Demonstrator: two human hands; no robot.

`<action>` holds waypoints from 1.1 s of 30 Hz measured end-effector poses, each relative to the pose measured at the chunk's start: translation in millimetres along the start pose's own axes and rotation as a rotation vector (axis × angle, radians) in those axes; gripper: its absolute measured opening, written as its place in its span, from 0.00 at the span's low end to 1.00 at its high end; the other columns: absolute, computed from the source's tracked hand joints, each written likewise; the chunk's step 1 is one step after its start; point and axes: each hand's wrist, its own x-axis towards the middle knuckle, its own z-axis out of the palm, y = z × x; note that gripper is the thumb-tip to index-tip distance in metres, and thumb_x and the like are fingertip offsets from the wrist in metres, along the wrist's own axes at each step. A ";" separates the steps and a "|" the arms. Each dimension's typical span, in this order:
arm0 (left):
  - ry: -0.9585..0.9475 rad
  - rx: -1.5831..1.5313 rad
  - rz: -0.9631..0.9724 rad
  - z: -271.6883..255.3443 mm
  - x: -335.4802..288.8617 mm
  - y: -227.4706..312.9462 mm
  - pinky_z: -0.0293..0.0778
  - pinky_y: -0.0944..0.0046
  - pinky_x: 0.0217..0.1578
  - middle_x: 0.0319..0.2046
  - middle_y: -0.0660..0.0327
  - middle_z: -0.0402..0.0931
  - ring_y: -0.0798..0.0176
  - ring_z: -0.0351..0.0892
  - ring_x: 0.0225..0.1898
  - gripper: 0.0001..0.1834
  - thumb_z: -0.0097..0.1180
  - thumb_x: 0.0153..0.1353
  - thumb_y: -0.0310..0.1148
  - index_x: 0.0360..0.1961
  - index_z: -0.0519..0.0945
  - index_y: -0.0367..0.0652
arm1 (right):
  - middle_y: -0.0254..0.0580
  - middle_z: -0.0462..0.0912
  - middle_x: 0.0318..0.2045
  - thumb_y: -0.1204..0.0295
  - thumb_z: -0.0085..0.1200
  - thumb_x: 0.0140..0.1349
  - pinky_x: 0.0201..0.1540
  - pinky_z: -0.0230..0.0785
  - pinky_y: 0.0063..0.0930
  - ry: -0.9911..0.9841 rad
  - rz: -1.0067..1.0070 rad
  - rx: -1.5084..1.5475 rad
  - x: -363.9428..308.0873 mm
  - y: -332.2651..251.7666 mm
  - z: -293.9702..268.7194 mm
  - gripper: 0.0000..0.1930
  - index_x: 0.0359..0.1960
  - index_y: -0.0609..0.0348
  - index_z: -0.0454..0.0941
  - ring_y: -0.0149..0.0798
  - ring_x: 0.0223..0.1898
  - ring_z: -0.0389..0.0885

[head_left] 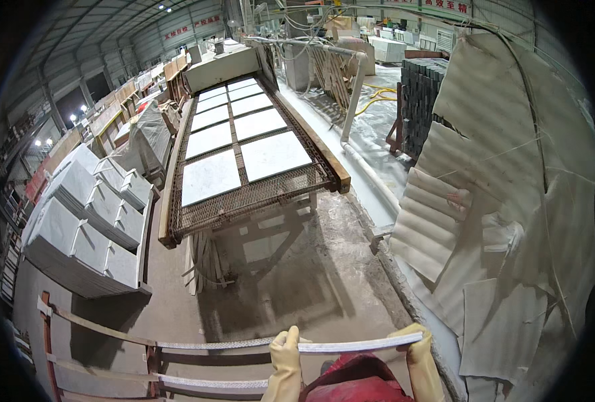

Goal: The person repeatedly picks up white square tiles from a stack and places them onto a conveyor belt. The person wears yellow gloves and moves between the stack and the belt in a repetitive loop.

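Near the lower edge, my left hand (285, 352), in a yellow rubber glove, closes round the left end of a white stone tile (357, 346). The tile shows almost edge-on, as a narrow pale band in front of my red apron (357, 382). Gripping its other end is my right hand (414, 338), gloved alike, with the fingers partly hidden. Just left of my left hand, the edges of further white slabs (210, 346) show at a rust-red metal frame (153, 368). Ahead, several white square tiles (210, 175) lie in two columns on a mesh conveyor (270, 191).
Wooden side rails (341, 177) border the conveyor, which leads to a pale machine housing (222, 69). Stacked white slabs (90, 228) stand on the left. On the right are a corrugated pale sheet (438, 208), a wet channel (371, 194) with a pipe, and dark stacked blocks (421, 100).
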 end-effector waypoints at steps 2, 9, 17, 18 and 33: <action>0.068 -0.012 0.022 4.3 32.8 10.5 0.69 0.67 0.23 0.19 0.53 0.81 0.68 0.73 0.17 0.20 0.53 0.63 0.38 0.18 0.76 0.35 | 0.52 0.82 0.19 0.81 0.53 0.36 0.14 0.67 0.24 -0.036 0.021 0.016 44.6 -1.6 27.2 0.04 0.18 0.64 0.78 0.36 0.14 0.77; 0.204 -0.123 0.052 58.2 149.1 41.9 0.70 0.65 0.24 0.18 0.52 0.80 0.66 0.74 0.18 0.20 0.53 0.63 0.37 0.18 0.76 0.35 | 0.52 0.84 0.25 0.89 0.47 0.43 0.22 0.74 0.26 -0.205 -0.020 -0.058 200.6 -31.4 97.2 0.09 0.22 0.65 0.78 0.36 0.21 0.80; 0.425 -0.158 0.059 99.1 256.8 89.7 0.70 0.58 0.23 0.17 0.48 0.76 0.57 0.74 0.17 0.16 0.53 0.62 0.34 0.19 0.70 0.37 | 0.50 0.83 0.24 0.89 0.47 0.41 0.23 0.73 0.29 -0.408 0.237 0.002 354.9 -51.8 183.4 0.10 0.23 0.64 0.78 0.38 0.22 0.80; 0.439 -0.179 0.048 105.0 266.7 101.7 0.70 0.58 0.23 0.17 0.48 0.76 0.57 0.74 0.17 0.16 0.53 0.62 0.34 0.19 0.70 0.37 | 0.47 0.82 0.22 0.86 0.44 0.42 0.18 0.67 0.23 -0.404 0.192 -0.017 367.2 -56.5 198.0 0.10 0.22 0.63 0.78 0.35 0.18 0.77; 0.502 -0.139 -0.006 126.7 426.9 180.1 0.57 0.62 0.24 0.17 0.66 0.64 0.69 0.59 0.21 0.17 0.54 0.59 0.32 0.16 0.68 0.39 | 0.45 0.82 0.25 0.93 0.39 0.35 0.21 0.66 0.25 -0.383 0.214 -0.161 511.4 -41.5 316.5 0.18 0.25 0.64 0.77 0.35 0.22 0.77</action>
